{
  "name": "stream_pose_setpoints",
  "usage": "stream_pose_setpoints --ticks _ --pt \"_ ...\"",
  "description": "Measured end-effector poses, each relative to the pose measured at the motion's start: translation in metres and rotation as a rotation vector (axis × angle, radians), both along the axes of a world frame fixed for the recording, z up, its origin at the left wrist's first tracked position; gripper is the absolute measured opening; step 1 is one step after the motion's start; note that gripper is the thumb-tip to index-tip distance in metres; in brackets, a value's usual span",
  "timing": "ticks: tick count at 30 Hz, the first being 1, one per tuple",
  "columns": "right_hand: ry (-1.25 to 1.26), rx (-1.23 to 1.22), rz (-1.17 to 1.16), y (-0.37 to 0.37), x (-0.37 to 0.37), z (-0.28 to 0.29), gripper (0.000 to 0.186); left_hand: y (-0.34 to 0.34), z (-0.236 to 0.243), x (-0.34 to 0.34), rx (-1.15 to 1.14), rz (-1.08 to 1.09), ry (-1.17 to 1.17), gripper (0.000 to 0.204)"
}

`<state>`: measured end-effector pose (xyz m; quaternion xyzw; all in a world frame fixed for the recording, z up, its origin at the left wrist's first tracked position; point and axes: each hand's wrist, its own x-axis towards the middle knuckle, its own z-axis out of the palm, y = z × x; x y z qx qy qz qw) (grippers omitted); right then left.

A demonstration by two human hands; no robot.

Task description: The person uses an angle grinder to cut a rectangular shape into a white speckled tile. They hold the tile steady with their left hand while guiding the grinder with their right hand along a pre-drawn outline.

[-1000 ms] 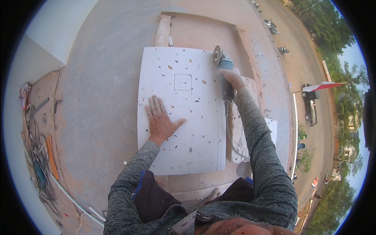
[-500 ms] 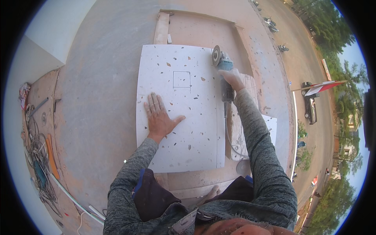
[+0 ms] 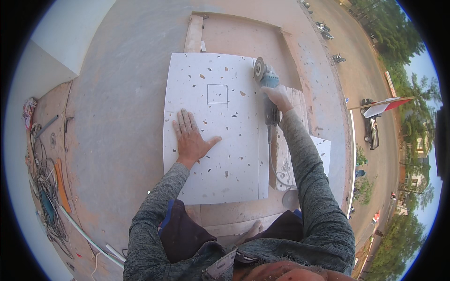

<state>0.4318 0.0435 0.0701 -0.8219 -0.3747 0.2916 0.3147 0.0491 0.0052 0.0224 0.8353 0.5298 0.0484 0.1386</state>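
A white speckled tile (image 3: pixel 220 140) lies before me, with a square drawn in its upper middle and a thin line running along its right side. My left hand (image 3: pixel 190 140) rests flat on the tile's left half, fingers spread. My right hand (image 3: pixel 276 98) grips an angle grinder (image 3: pixel 271 112) over the upper right edge of the tile, its disc (image 3: pixel 259 68) near that line. The grinder's cord runs down toward my right forearm. Beneath and to the right lie a pale block (image 3: pixel 288 159) and another white piece (image 3: pixel 322 154).
Coiled cables and tools (image 3: pixel 49 201) lie on the left beside a white wall (image 3: pixel 56 56). A recessed frame (image 3: pixel 236 16) is beyond the tile. On the right are a road (image 3: pixel 375 168), parked motorbikes (image 3: pixel 323 30), a dark vehicle (image 3: pixel 372 129) and a red-and-white flag (image 3: pixel 389 105).
My right hand and the grinder have shifted slightly toward me along the tile's edge. My left hand stays flat on the tile; the whole view has shifted a little.
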Motion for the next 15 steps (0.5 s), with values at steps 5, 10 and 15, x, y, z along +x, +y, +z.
stream_pose_setpoints --ticks 5,10,15 --pt "-0.027 -0.073 -0.014 -0.008 -0.005 0.008 0.047 0.000 -0.001 0.001 0.013 -0.003 0.006 0.146" --pt "0.019 -0.057 -0.026 -0.011 -0.004 0.006 0.045 0.001 -0.004 0.002 0.036 -0.008 -0.009 0.147" --pt "0.011 -0.054 -0.040 -0.009 0.001 -0.003 0.045 0.001 -0.003 0.002 0.027 -0.006 -0.017 0.147"
